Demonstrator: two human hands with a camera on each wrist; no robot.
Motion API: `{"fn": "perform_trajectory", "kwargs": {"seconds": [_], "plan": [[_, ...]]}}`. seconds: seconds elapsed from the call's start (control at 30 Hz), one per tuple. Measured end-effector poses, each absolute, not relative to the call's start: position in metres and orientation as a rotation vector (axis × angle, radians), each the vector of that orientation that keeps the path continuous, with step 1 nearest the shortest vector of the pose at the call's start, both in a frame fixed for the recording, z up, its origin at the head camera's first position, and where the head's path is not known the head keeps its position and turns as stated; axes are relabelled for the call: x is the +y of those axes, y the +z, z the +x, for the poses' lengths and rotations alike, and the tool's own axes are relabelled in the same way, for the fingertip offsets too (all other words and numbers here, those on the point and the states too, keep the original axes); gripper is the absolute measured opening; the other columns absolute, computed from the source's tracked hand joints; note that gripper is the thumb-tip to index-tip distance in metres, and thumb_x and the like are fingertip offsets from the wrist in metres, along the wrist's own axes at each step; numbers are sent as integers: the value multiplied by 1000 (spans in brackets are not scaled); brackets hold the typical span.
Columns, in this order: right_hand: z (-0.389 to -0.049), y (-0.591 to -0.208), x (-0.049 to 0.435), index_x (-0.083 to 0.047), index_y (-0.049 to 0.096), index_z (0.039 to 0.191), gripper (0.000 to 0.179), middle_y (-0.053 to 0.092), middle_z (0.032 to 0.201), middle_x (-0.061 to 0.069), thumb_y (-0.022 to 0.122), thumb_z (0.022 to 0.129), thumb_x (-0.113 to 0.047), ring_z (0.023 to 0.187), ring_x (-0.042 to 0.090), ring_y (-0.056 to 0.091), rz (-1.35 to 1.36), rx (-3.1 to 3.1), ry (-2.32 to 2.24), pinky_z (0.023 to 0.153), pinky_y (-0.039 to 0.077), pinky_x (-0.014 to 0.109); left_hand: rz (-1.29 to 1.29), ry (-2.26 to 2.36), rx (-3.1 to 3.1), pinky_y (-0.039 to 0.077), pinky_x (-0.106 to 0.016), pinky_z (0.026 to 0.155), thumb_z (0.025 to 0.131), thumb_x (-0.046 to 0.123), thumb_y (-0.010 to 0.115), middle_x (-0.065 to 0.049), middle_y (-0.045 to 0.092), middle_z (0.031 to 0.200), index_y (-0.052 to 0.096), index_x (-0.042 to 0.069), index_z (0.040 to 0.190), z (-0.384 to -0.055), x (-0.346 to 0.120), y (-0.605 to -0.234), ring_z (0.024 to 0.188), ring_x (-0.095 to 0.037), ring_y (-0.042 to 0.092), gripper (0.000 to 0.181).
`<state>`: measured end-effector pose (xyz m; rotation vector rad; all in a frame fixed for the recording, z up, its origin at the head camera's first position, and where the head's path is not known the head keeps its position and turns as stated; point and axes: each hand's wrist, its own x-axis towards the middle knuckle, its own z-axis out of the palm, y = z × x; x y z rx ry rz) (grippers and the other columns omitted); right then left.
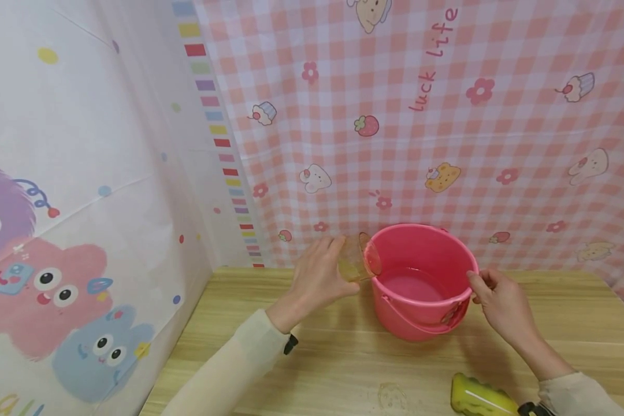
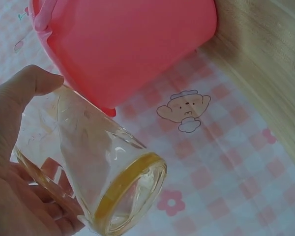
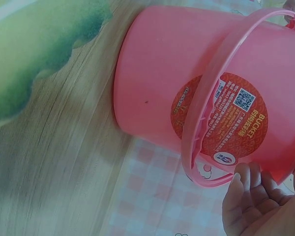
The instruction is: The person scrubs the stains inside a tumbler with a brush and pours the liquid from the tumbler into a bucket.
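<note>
A clear amber-tinted glass cup [image 1: 352, 261] lies tipped on its side in my left hand [image 1: 317, 274], its mouth at the left rim of a pink plastic bucket [image 1: 408, 318]. In the left wrist view the base of the cup [image 2: 91, 142] points away from the bucket, and the thumb and fingers wrap its sides. My right hand [image 1: 505, 306] pinches the bucket's right rim, thumb on top and fingers outside. Some liquid [image 1: 413, 283] shows at the bottom of the bucket. The bucket's handle [image 3: 199, 105] hangs down across a red label [image 3: 236, 125].
A yellow-green sponge [image 1: 481, 396] with a wavy edge lies at the front of the wooden table [image 1: 333, 370], near the right wrist. A wet ring mark [image 1: 392, 397] shows left of it. Behind the bucket hangs a pink checked cloth [image 1: 338, 156]; a cartoon-printed sheet [image 1: 135, 231] covers the left side.
</note>
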<state>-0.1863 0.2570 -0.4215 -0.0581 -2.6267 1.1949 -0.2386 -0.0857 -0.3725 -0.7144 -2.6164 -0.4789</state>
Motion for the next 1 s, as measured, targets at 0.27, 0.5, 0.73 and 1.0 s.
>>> {"fn": "perform_trajectory", "kwargs": {"seconds": [0.27, 0.5, 0.73, 1.0], "plan": [[-186, -423, 258, 2, 66, 105, 45, 71, 92, 15, 50, 111, -40, 81, 25, 65, -60, -2624, 1192, 55, 51, 28, -758, -401, -2574, 56, -35, 85, 67, 39, 94, -7, 63, 120, 59, 7, 138, -239, -84, -369, 103, -23, 59, 86], [-188, -423, 259, 2, 65, 105, 46, 70, 91, 15, 49, 111, -41, 81, 24, 64, -52, -2626, 1205, 55, 51, 28, -752, -376, -2581, 54, -33, 79, 67, 40, 95, -5, 62, 113, 60, 7, 136, -239, -83, -366, 97, -21, 57, 84], [-187, -424, 259, 2, 66, 104, 45, 71, 92, 14, 49, 111, -40, 82, 26, 66, -51, -2621, 1207, 55, 52, 28, -754, -346, -2576, 54, -33, 77, 66, 39, 96, -5, 61, 110, 61, 8, 131, -240, -81, -365, 96, -21, 57, 80], [-187, -424, 258, 1, 66, 101, 44, 71, 90, 14, 50, 111, -39, 80, 24, 66, -48, -2603, 1203, 55, 51, 28, -763, -313, -2572, 54, -34, 79, 65, 40, 96, -5, 63, 111, 61, 9, 132, -239, -80, -363, 97, -21, 57, 81]]}}
